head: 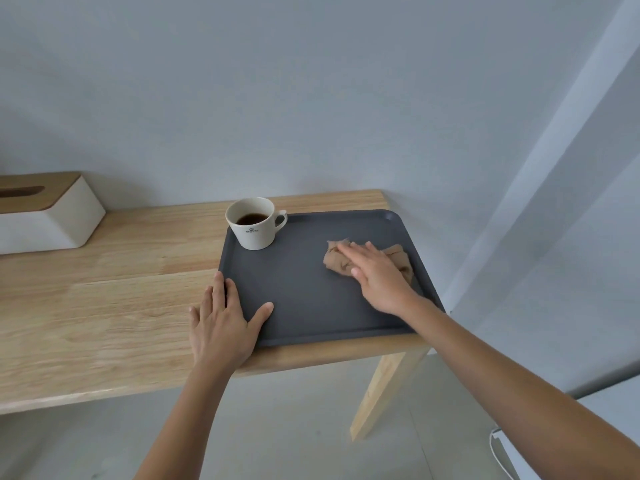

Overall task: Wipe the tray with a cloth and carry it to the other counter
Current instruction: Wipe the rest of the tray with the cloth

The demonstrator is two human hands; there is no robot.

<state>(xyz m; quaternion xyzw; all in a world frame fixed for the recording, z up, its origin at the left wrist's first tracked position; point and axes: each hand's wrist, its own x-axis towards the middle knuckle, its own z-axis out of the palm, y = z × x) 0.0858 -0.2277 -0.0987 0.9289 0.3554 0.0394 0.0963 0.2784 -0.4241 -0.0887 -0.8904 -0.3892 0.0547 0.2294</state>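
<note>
A dark grey tray (304, 285) lies at the right end of a wooden table (114, 299). A crumpled tan cloth (334, 259) sits on the tray's right half, and my right hand (377, 275) presses flat on top of it, fingers together. My left hand (225, 323) rests palm down over the tray's near left corner, thumb on the tray's floor, fingers spread along its left rim. A white cup (254, 225) holding dark coffee stands upright in the tray's far left corner.
A white tissue box (45, 216) with a wooden lid stands at the table's far left by the wall. The table's right edge meets a grey wall corner. A white cable (498, 455) lies on the floor at the lower right.
</note>
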